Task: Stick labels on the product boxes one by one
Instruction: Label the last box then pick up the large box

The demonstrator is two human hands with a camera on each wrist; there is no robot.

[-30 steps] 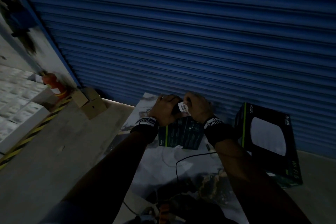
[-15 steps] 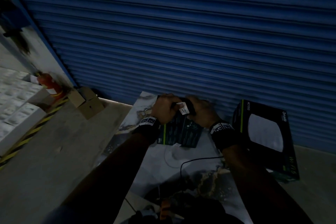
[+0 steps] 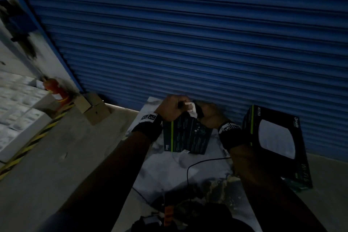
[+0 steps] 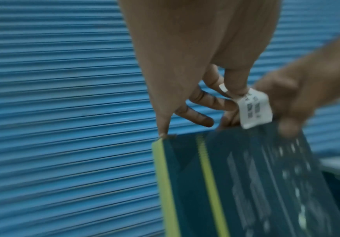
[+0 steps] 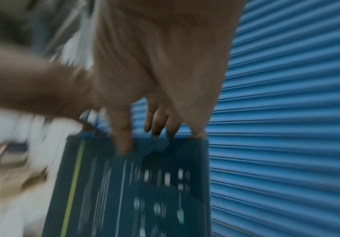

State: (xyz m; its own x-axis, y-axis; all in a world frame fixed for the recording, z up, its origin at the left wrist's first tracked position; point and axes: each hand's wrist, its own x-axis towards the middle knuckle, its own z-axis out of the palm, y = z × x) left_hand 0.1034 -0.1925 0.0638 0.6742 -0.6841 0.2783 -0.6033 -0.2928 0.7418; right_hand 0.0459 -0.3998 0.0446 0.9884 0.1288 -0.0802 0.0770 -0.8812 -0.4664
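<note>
pinching a small white printed label (image 4: 255, 109) at thumb and fingertip, the left hand (image 3: 172, 108) hovers over the dark green cardboard product box (image 3: 188, 135), upright at twelve o'clock; the right hand (image 3: 209, 115) curls on its top edge, probably steadying it.

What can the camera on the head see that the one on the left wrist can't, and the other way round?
Only the head view shows the second box leaning on the right, the brown carton and the black cable. Only the left wrist view shows the codes printed on the label, pinched by the left hand. Both show the blue shutter, the dark box and the right hand.
</note>
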